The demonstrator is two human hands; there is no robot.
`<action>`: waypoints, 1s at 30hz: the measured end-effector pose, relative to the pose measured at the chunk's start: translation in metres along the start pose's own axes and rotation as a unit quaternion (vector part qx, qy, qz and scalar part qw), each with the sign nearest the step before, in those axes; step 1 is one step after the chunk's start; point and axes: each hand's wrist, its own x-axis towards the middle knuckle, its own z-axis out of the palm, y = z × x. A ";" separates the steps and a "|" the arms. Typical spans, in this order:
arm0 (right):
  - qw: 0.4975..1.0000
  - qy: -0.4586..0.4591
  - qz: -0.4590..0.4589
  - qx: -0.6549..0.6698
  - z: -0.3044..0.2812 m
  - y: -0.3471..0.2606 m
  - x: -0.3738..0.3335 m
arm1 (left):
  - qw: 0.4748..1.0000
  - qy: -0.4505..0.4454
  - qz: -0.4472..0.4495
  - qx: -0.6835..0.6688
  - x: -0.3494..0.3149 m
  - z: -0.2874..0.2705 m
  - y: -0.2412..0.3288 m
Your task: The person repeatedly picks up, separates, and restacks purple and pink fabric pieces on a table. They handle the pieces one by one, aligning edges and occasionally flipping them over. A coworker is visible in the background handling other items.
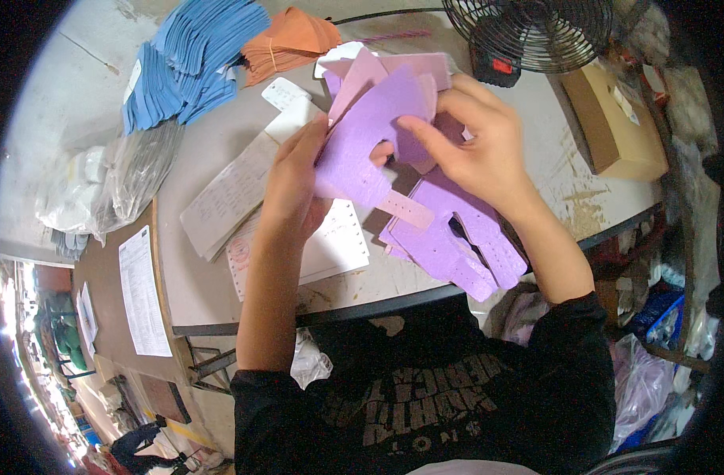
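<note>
Several purple leather cut pieces [352, 157] are fanned out between my hands above the table, with a curved cutout and a strap end with punched holes. My left hand [295, 176] is closed round their left edge. A fingertip shows through the cutout. At the upper right of the fan, my right hand [482, 138] pinches some pieces between thumb and fingers. Below it, a stack of purple leather pieces [462, 237] with slots and small holes lies near the table's front edge. Beside my left forearm are a long pale handwritten card [229, 188] and a spiral-torn paper sheet [338, 247].
Blue cut pieces [189, 63] and a banded orange stack [289, 41] lie at the back left. A black wire fan [528, 32] stands at the back right, near a cardboard box [615, 119]. A clear plastic bag [113, 178] hangs over the left side.
</note>
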 end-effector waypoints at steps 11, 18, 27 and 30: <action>0.996 -0.009 -0.088 -0.009 0.002 -0.012 -0.003 | 0.993 0.003 0.013 -0.119 0.003 -0.004 0.006; 0.941 -0.303 -0.147 0.033 0.009 -0.027 -0.017 | 0.992 -0.124 0.014 0.010 -0.009 -0.007 0.010; 0.918 -0.263 -0.218 0.200 -0.002 -0.022 -0.002 | 0.996 0.045 0.082 0.003 -0.003 -0.013 0.016; 0.877 -0.254 -0.127 0.389 -0.014 -0.017 -0.002 | 0.994 0.054 0.088 -0.030 0.001 -0.015 0.021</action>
